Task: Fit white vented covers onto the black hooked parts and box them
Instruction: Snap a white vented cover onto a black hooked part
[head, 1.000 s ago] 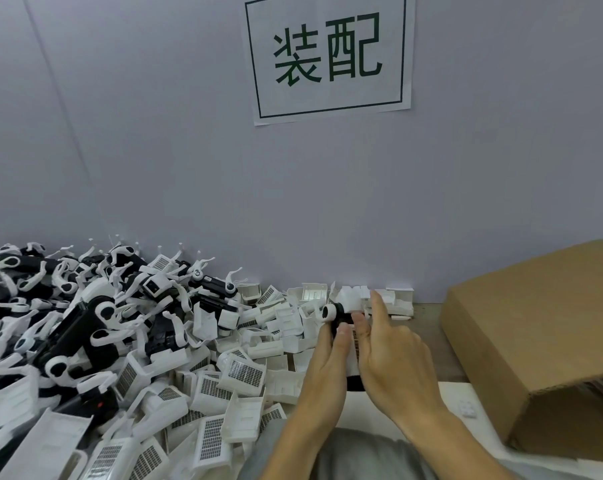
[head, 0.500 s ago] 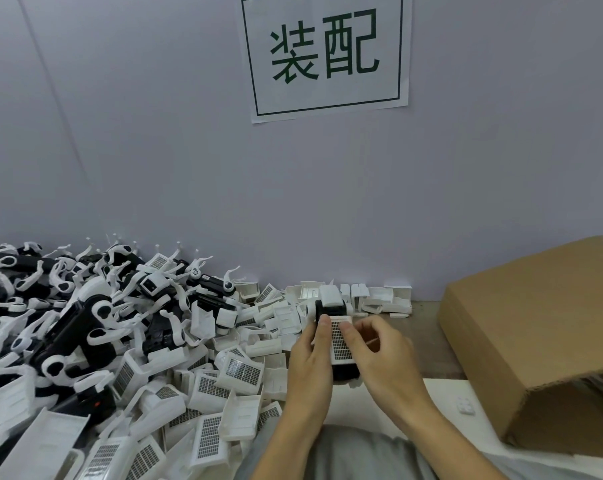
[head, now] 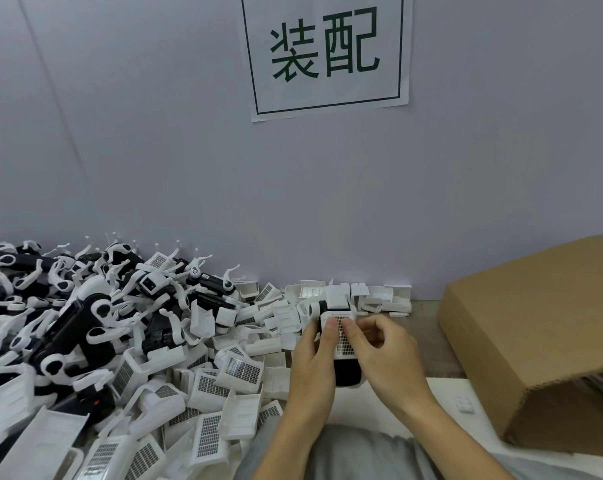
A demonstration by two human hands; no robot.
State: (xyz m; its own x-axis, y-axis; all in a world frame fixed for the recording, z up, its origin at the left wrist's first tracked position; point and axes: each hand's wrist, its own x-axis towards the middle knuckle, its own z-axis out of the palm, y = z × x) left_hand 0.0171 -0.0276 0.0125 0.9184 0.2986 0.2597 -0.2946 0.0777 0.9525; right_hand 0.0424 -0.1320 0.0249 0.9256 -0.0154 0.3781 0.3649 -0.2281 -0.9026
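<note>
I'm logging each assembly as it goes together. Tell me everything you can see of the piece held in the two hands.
The held piece is a black body with a white vented cover on its upper face, both apparently moulded plastic. The cover shows a dark grid of vent slots. A rounded black end pokes out below the cover, nearest the person, and a white rounded part sits at the far end. It is held above the table edge, lengthwise away from the person. The left hand grips its left side; the right hand pinches the cover.
</note>
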